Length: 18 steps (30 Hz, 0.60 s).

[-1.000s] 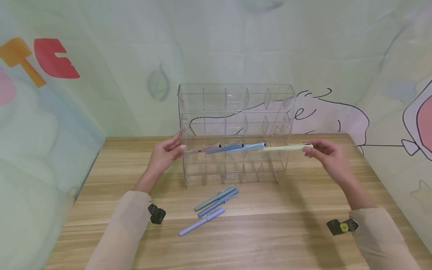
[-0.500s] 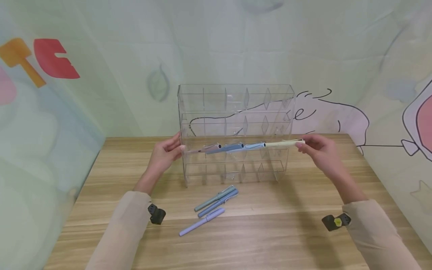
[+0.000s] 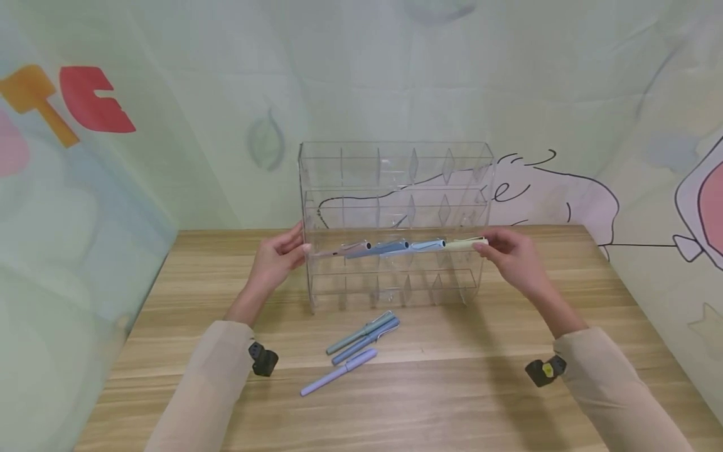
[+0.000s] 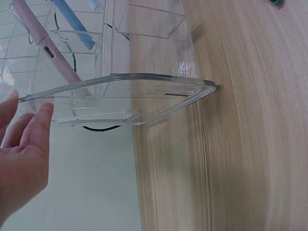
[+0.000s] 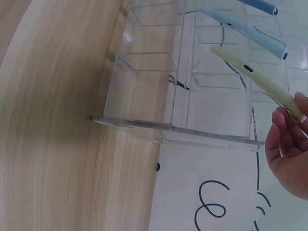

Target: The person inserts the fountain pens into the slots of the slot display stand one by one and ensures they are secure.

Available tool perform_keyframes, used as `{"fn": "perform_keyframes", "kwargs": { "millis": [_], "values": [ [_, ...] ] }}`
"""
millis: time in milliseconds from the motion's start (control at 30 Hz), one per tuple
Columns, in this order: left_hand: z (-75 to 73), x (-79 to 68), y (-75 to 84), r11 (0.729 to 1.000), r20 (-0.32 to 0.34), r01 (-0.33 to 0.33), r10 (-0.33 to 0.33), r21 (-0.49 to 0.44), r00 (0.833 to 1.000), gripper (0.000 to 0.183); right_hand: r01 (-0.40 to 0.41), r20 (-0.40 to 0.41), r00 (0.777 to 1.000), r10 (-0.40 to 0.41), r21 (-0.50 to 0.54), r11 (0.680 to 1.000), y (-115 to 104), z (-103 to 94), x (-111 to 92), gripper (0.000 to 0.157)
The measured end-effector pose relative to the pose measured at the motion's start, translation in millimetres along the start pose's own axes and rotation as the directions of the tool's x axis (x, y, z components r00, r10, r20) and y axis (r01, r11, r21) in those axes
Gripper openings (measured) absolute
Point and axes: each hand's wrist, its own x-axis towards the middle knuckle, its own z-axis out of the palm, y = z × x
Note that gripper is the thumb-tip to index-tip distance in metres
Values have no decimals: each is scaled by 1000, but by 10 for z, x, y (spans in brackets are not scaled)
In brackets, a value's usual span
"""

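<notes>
A clear acrylic display rack [image 3: 395, 216] with several tiers stands upright on the table. My left hand [image 3: 275, 256] grips its left side wall, thumb at the front edge and fingers on the outer side. My right hand [image 3: 513, 256] pinches a pale yellow pen [image 5: 262, 82] by its capped end, at the rack's right side. The pen's body points left, in front of the rack's right part. A pink pen [image 4: 48, 43], a dark blue pen [image 3: 378, 248] and a light blue pen [image 3: 426, 245] lie along the same tier, their capped ends to the right.
On the wooden table [image 3: 440, 402] in front of the rack lie a green pen [image 3: 358, 333], a blue pen [image 3: 364, 342] and a lavender pen [image 3: 339, 371], all slanted. A printed cloth backdrop [image 3: 226, 94] hangs behind and beside the table.
My right hand has moved left with the pale yellow pen, bringing it past the rack's right side to just beside the light blue pen. My left hand has stayed at the rack's left wall.
</notes>
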Motion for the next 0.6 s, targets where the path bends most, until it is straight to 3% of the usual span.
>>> {"fn": "perform_keyframes", "kwargs": {
  "millis": [600],
  "values": [
    [5,7,-6,1000,-6,9,-9,-3,1000,52,34,-18,999,-34,-2,999,53,144,64,21]
  ]
}}
